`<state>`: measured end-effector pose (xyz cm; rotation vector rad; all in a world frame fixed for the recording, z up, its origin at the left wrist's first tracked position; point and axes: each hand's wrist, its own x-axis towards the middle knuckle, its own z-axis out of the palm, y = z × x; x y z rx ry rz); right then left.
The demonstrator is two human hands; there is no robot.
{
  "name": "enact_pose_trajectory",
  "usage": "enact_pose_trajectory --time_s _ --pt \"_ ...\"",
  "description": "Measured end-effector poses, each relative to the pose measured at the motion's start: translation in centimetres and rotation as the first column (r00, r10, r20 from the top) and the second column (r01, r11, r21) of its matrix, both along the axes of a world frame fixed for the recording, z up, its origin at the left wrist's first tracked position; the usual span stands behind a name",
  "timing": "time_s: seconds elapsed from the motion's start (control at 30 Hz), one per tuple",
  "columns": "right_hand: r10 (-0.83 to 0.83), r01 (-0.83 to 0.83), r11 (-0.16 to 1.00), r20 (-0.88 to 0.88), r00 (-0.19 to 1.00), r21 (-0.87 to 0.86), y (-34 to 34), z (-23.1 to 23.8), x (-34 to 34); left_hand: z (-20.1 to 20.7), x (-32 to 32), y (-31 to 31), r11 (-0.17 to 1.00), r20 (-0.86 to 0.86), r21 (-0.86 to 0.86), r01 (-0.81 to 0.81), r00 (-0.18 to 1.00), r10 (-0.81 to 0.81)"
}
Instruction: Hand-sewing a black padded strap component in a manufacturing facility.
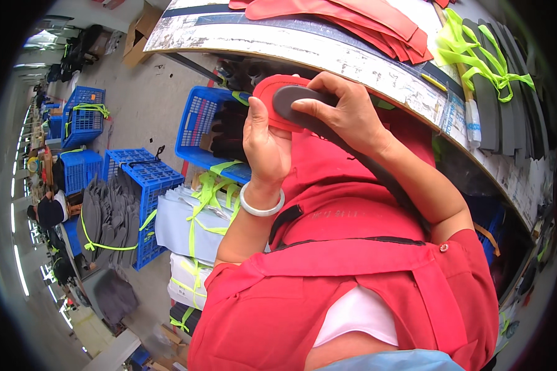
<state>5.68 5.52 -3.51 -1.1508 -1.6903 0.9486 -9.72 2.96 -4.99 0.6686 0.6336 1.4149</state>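
In front of my chest, my left hand (pixel 267 147) grips a red flat piece with a rounded, stitched-looking rim (pixel 267 90). Its thumb points up along the near side, and the fingers are partly hidden behind the piece. My right hand (pixel 348 110) pinches a long dark grey strip (pixel 289 99) near its rounded end, thumb on top. That end lies over the red piece, covering much of it. From there the strip runs down under my right forearm across my red apron (pixel 346 185), its far end hidden.
A worktable (pixel 278 46) ahead bears stacked red pieces (pixel 353 21) and a bundle of grey strips (pixel 507 117) tied with yellow-green ribbon. Left stand a blue crate (pixel 195 133) with dark pieces, more blue crates (pixel 151 170), and tied light-coloured bundles (pixel 179 226).
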Motion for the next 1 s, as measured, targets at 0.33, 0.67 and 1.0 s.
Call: enact_pose_trajectory --time_s 0.33,0.67,1.0 --pt "-0.038 0.038 0.994 -0.005 0.999 0.106 -0.4 0.2 -0.8 -0.4 0.3 -1.3 0.995 -0.161 0.093 -0.038 0.986 0.052" --pt "-0.021 0.031 0.995 0.094 0.995 -0.097 -1.5 -0.4 -0.6 -0.8 0.2 -1.8 0.985 -0.211 0.167 0.044 0.977 -0.008" --pt "0.156 -0.175 0.93 -0.086 0.984 -0.323 -2.7 -2.0 -0.4 -2.7 -6.8 0.1 0.935 -0.328 -0.188 0.3 0.878 -0.348"
